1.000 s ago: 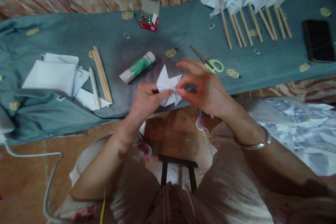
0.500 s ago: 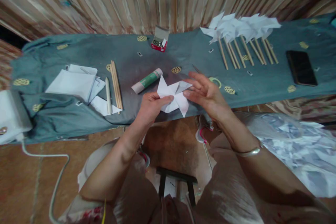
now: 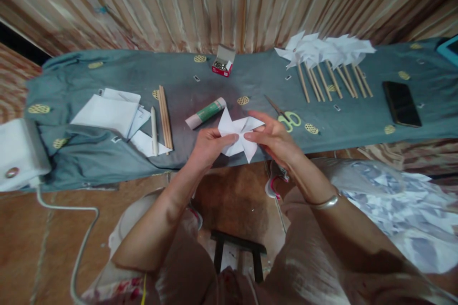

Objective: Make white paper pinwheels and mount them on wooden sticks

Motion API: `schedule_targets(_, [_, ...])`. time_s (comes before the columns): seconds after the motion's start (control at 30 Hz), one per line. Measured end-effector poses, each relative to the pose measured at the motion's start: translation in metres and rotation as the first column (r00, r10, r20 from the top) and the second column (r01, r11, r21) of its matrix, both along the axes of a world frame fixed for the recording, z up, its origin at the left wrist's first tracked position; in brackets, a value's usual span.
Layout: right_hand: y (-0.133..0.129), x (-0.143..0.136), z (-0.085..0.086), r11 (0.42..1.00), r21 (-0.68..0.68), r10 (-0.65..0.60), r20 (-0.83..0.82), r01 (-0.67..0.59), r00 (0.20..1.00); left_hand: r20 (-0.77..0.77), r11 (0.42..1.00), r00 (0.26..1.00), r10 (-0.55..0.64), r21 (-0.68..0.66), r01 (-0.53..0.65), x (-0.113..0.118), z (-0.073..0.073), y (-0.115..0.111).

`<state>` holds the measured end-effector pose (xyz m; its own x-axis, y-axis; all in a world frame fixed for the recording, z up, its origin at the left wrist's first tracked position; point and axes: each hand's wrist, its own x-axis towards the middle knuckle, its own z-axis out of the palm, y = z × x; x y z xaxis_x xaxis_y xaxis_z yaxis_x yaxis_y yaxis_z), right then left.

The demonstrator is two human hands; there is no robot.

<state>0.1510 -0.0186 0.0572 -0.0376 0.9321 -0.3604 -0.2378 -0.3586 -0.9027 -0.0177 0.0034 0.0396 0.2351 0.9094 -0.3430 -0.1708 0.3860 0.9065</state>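
A white paper pinwheel with folded, pointed blades is held between my two hands, above the front edge of the cloth. My left hand grips its left side, thumb pressed near the centre. My right hand pinches the right side, its thumb also close to the middle; the fingers behind the paper are partly hidden. Just beyond the pinwheel lies a glue stick with a green label. Scissors with light green handles rest right of my right hand.
Finished pinwheels on sticks lie at the back right, near a dark phone. An opened red box of small metal pieces stands at the back. Paper sheets, wooden sticks and a white pen-like tool lie left.
My right thumb has moved inward onto the pinwheel's centre, and the right fingers have closed on the paper. The scissors now show fully. The view has shifted slightly.
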Motion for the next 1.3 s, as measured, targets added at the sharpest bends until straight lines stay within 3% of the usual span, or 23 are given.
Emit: schedule_targets(1.3, [0.0024, -0.0062, -0.0091, 0.996, 0.037, -0.077, 0.059, 0.075, 0.995, -0.035, 0.998, 0.999, 0.009, 0.056, -0.007, 0.0028, -0.0048, -0.0007])
